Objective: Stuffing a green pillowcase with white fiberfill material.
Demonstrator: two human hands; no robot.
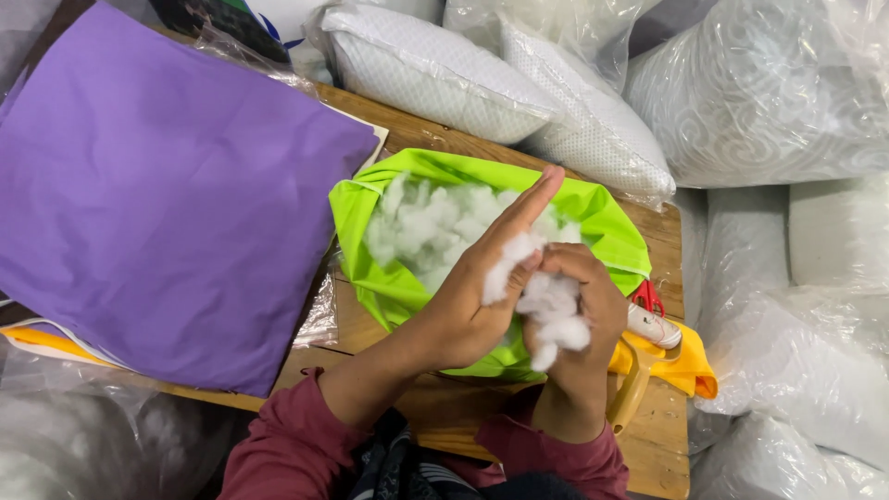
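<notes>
Head view, looking down on a wooden worktop (366, 338). Left hand (482, 292) flat and open, fingers straight and pointing up-right, pressed against a tuft of white fibre filling (551, 301). Right hand (579, 306) curled closed around the same tuft, just right of the left palm; hands touching through the filling. Directly beyond both hands, away from the body: lime-green fabric cover (407, 292), mouth open towards the camera, partly filled with more white stuffing (426, 227). Long axis of the cover roughly left to right across the worktop; both hands over its near edge, left hand reaching further in. To the left, touching the cover's side: large purple cushion (157, 194). To the right, partly under the right wrist: yellow cloth (690, 370) and a red-handled tool (648, 298), kind unclear. Around the worktop: plastic-wrapped white pillows (593, 120).
</notes>
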